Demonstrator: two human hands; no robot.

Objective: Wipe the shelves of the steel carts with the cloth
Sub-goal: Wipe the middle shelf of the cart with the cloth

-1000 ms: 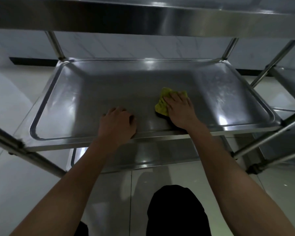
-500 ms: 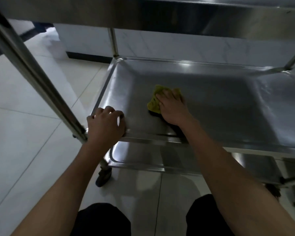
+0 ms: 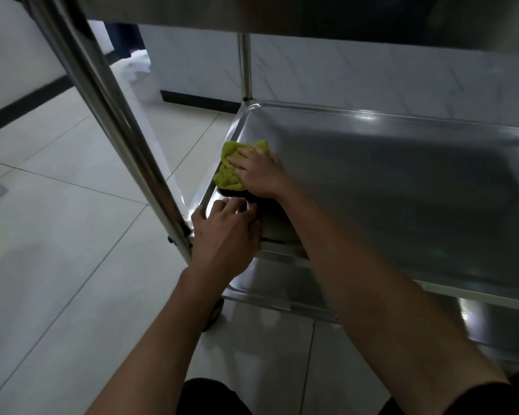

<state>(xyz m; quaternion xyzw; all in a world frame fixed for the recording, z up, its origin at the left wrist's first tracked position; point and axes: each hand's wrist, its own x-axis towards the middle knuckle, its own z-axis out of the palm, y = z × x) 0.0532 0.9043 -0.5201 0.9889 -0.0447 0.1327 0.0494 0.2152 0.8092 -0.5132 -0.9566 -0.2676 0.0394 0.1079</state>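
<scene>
Since half a second ago the right hand [image 3: 259,172] has slid the cloth [image 3: 231,169] leftward across the middle shelf [image 3: 402,187], from a spot inward of the near rim to the shelf's left edge, and the left hand [image 3: 225,232] has shifted with it to the near-left corner. Now the yellow-green cloth lies bunched against the raised left rim, partly under the right hand, whose fingers lie fairly straight and press down flat on it; whether any fingertip curls into the fabric cannot be told. Just below it, the left hand grips the corner rim of the shelf beside the upright post [image 3: 108,109], fingers curled over the edge onto the tray surface. A lower shelf [image 3: 282,292] shows beneath, with a dark caster wheel [image 3: 215,317] under its corner on the pale tiled floor [image 3: 57,235]. No brand, label or writing can be read on the cart or the cloth.
</scene>
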